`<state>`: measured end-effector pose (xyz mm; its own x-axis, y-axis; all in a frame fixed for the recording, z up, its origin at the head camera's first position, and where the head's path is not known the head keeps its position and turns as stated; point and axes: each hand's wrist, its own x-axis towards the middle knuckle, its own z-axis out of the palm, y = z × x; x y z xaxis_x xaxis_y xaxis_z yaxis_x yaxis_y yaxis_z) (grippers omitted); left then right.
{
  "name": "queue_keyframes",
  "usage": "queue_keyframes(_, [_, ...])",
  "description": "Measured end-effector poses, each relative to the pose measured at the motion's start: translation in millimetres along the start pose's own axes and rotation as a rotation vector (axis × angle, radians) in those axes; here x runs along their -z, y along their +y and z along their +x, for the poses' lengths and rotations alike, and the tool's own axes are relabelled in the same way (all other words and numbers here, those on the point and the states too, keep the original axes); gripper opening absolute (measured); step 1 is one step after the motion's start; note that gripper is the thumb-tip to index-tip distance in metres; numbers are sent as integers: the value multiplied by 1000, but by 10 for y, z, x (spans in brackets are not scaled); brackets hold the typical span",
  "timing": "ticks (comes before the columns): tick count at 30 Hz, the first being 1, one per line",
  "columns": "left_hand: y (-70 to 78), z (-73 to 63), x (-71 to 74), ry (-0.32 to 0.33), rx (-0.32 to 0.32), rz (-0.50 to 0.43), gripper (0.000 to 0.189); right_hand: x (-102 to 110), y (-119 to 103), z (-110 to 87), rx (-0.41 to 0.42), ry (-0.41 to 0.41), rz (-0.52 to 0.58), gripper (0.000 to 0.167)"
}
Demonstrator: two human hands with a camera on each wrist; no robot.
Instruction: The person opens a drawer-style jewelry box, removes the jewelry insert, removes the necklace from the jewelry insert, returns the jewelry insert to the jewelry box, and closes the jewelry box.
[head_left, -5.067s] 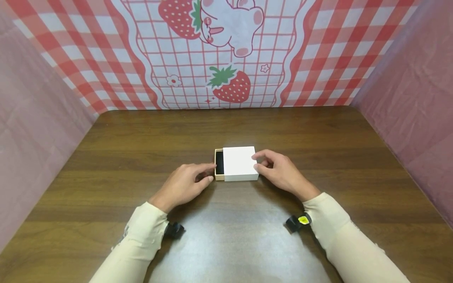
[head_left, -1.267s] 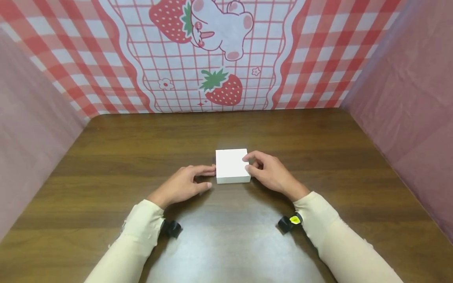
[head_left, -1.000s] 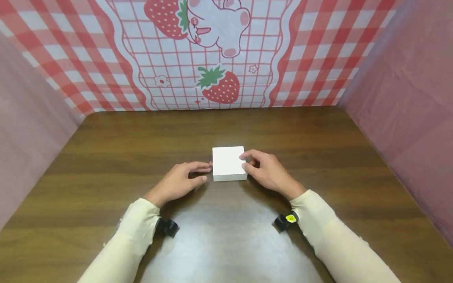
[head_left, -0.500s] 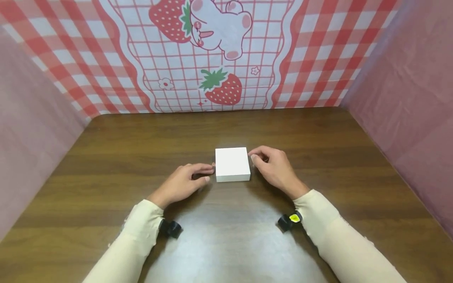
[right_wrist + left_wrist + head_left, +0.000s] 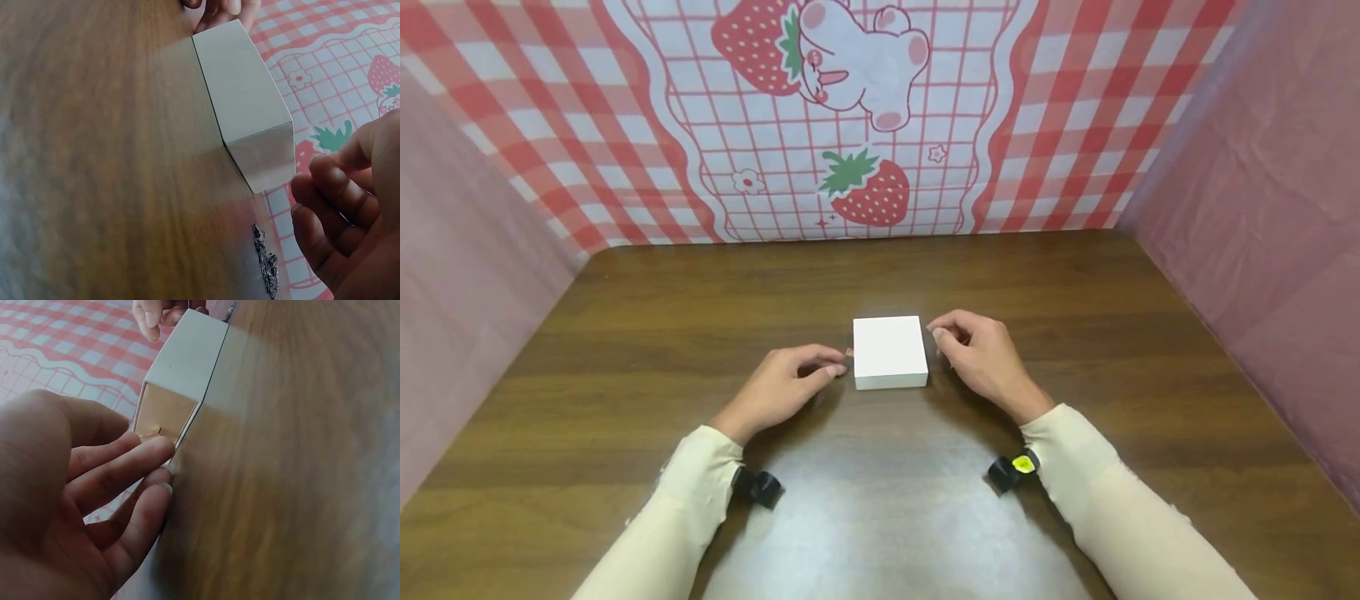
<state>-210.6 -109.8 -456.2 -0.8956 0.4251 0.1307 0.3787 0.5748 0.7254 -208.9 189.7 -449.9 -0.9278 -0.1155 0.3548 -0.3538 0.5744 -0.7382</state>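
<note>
A small white sleeve box [image 5: 891, 350] lies on the table with its tan inner drawer [image 5: 165, 412] flush inside the left end. A little tan pull tab [image 5: 156, 431] sticks out from that end. My left hand [image 5: 778, 387] is beside it, with bent fingers right at the tab and the thumb a little apart from them. Just off the box's right end, my right hand [image 5: 988, 358] has loosely curled fingers and nothing visible in them. On the table near that hand, the right wrist view shows a dark, glittering crinkled strip [image 5: 265, 262].
The brown wooden table [image 5: 865, 500] reaches back to a red-and-white checked strawberry cloth [image 5: 1052, 117]. Pink drapes [image 5: 1247, 242] line both sides. Black camera mounts [image 5: 1003, 473] sit at my wrists.
The drawer stuck out on the left at first and has slid into the sleeve. My right hand has let go of the box. My left thumb has come nearer its fingers.
</note>
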Motion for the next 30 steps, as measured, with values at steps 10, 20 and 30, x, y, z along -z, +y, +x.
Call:
queue_keyframes(10, [10, 162, -15, -23, -17, 62, 21, 96, 56, 56, -58, -71, 9, 16])
queue_keyframes(20, [-2, 327, -27, -36, -80, 150, 20, 156, 105, 218, -20, -144, -126, 18])
queue_keyframes(30, [-39, 351, -10, -47, -72, 196, 20, 152, 142, 311, 17, -233, -295, 22])
